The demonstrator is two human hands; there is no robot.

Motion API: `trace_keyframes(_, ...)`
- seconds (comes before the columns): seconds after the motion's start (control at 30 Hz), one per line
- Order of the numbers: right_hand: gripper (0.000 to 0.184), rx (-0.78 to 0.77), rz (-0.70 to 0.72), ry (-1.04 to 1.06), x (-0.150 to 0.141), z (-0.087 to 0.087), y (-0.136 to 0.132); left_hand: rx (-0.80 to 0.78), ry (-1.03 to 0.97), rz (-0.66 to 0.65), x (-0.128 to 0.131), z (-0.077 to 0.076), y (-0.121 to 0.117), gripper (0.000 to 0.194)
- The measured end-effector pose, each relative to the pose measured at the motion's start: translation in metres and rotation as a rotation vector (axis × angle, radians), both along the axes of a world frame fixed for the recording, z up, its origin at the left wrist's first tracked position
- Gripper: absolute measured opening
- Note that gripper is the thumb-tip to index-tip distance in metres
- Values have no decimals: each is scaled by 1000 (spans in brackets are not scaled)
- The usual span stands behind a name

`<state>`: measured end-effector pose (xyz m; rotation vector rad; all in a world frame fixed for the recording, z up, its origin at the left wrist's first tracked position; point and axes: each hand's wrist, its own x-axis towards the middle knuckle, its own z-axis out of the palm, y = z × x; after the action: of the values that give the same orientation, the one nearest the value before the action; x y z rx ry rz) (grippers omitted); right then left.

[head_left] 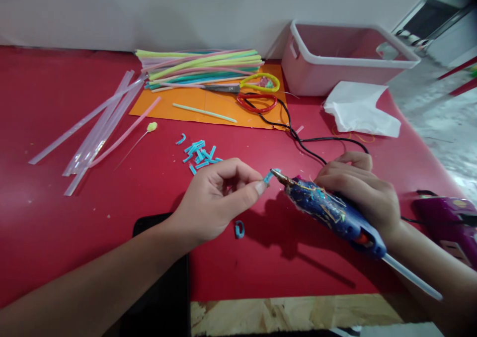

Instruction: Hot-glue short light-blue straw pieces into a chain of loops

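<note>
Between thumb and forefinger, my left hand [223, 195] pinches a short light-blue piece of pipe cleaner [268, 177]. My right hand [361, 190] is wrapped round a blue hot glue gun [328, 209], smeared with dried glue, a clear glue stick [412, 276] jutting from its back end. The gun's metal nozzle touches or nearly touches the blue piece; I cannot tell which. Below my left hand lies a small blue loop [239, 229] on the red table. A heap of short blue cut pieces [201, 154] sits just beyond my left fingers, partly hidden by them.
Orange card [156, 103] bears coloured pipe cleaners [204, 66] and scissors [257, 102]. Glue sticks [100, 123] lie left. A pink bin [335, 73] and white paper [359, 109] stand back right. A black cord [298, 138] crosses the table; a purple power strip [447, 222] lies right, a black phone-like slab [160, 287] near.
</note>
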<state>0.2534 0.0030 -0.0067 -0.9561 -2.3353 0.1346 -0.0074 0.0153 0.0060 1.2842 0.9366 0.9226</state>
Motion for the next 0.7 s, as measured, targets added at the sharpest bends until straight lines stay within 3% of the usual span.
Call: trace_keyframes(0.7,9,-12,9,4,0,-3,0,-16,-43,-19,0,-4,-1,16)
